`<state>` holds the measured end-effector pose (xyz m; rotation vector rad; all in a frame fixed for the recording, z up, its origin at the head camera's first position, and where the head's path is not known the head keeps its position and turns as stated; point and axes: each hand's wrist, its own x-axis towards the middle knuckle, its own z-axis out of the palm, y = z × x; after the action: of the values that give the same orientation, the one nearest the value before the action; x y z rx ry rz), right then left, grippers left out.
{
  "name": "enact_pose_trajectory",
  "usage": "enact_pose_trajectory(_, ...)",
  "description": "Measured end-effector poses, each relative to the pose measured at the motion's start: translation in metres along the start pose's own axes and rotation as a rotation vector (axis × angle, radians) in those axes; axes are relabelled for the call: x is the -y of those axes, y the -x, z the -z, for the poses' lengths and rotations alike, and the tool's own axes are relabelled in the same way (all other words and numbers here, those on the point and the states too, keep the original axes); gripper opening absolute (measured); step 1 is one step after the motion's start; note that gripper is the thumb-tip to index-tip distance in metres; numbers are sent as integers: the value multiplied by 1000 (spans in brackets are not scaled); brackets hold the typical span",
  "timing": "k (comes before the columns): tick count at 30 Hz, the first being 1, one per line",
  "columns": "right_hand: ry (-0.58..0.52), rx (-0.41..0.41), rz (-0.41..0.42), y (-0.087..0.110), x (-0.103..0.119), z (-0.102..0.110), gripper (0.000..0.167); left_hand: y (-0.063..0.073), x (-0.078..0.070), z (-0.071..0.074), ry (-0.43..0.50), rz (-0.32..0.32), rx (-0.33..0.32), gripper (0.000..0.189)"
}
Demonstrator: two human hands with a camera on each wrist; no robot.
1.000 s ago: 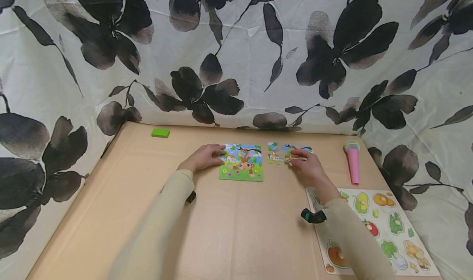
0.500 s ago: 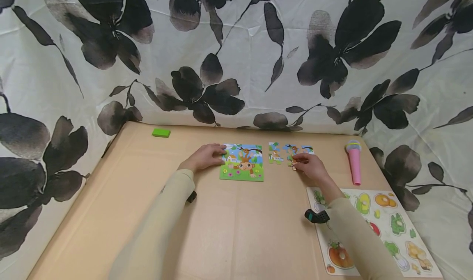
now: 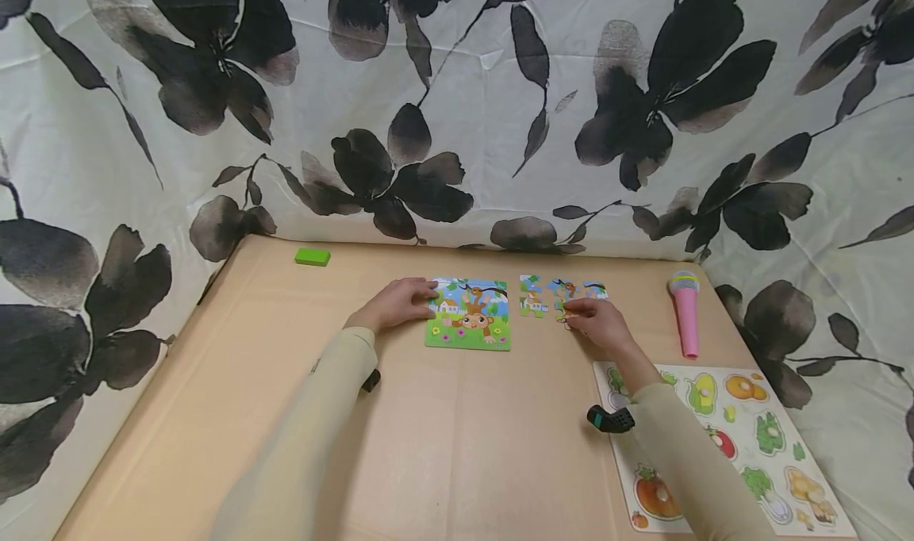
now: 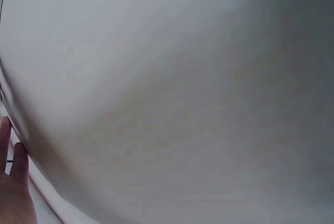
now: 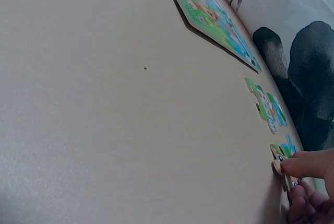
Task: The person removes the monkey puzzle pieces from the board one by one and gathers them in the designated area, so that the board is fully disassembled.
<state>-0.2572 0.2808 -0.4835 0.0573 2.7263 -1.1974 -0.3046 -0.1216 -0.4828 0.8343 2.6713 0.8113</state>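
Right of the monkey board (image 3: 467, 336), whose left edge the left hand (image 3: 395, 304) touches with extended fingers, the right hand (image 3: 602, 324) pinches a puzzle piece (image 5: 277, 166), clearer from the right wrist than the head.

Left hand (image 4: 16, 190) (cropped), pale surface (image 4: 182, 104)

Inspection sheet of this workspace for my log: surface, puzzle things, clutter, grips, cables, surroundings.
Surface: pale wood-toned tabletop, one dark speck.
Puzzle things: monkey picture board; jigsaw pieces to its right.
Clutter: green block, pink toy microphone, vegetable picture board partly hidden by a sleeve.
Grips: left hand touches the monkey picture board's left edge; right hand pinches a puzzle piece.
Cables: nothing seen.
Surroundings: white cloth with dark floral print behind the table.
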Motion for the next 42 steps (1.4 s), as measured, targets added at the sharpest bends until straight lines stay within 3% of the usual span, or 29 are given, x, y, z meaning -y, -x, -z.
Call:
enact_pose_trajectory(20,-1,-7,13,0,-1,-1,34,1,0,1,-11,-13,-9,48)
enact_pose_trajectory(29,-5,-9,17,2,2,-1,34,0,-1,1,-1,19,7,48)
enact_pose_trajectory(34,-73,22,45,3,14,-5,34,1,-1,1,0,24,7,48)
enact_pose_trajectory(42,-159,79,96,3,54,-30,39,1,-1,1,10,13,-1,48)
